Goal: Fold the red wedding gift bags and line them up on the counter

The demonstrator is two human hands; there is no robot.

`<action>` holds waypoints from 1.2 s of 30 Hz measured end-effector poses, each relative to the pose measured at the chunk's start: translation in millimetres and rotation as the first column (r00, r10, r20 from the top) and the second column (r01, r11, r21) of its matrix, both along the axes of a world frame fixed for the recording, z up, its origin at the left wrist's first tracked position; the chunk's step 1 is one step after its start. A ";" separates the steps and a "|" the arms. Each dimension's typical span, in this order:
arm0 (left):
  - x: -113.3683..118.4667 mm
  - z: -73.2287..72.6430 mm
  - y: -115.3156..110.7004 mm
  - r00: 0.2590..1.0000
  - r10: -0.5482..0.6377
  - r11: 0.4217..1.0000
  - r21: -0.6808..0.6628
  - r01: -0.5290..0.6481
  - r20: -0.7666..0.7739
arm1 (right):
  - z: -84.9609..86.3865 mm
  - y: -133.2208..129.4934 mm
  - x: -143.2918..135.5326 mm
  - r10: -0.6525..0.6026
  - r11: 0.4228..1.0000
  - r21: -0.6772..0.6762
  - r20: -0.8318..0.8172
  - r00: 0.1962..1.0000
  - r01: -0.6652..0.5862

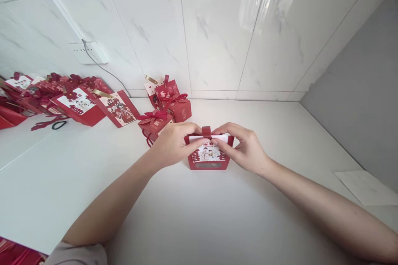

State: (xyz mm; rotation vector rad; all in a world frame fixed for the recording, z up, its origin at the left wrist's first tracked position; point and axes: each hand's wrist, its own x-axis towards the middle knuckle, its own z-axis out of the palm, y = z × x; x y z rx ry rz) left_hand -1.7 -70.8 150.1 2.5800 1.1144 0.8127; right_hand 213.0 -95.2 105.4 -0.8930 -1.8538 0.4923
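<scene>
A small red gift box (207, 158) with a white picture panel stands upright on the white surface (192, 215) in the middle of the view. My left hand (174, 143) grips its upper left corner, thumb and fingers pinched on the top edge. My right hand (244, 145) holds the upper right corner the same way. Between the two sets of fingertips a red ribbon tab (206, 131) sticks up from the top of the box.
Several finished red boxes with bows (168, 107) stand behind the left hand near the wall. A heap of flat red boxes (77, 101) lies at the far left beside a black hair band (59, 124). A wall socket with a cable (88, 52) is above them. White paper (367, 186) lies at the right.
</scene>
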 end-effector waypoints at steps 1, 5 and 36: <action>-0.7 0.8 -2.0 1.000 0.001 1.000 -0.009 -0.001 0.003 | 1.0 -1.2 -0.1 0.011 1.000 0.007 0.007 1.000 -0.011; -5.5 1.0 -11.1 0.999 -0.044 0.998 -0.035 0.044 0.025 | 3.0 -7.3 -1.5 0.060 0.998 0.025 0.038 0.998 -0.060; 3.0 -2.4 -21.9 0.987 -0.086 0.993 -0.064 0.096 0.137 | 1.7 -13.4 -8.0 0.072 0.997 0.009 0.007 0.997 -0.072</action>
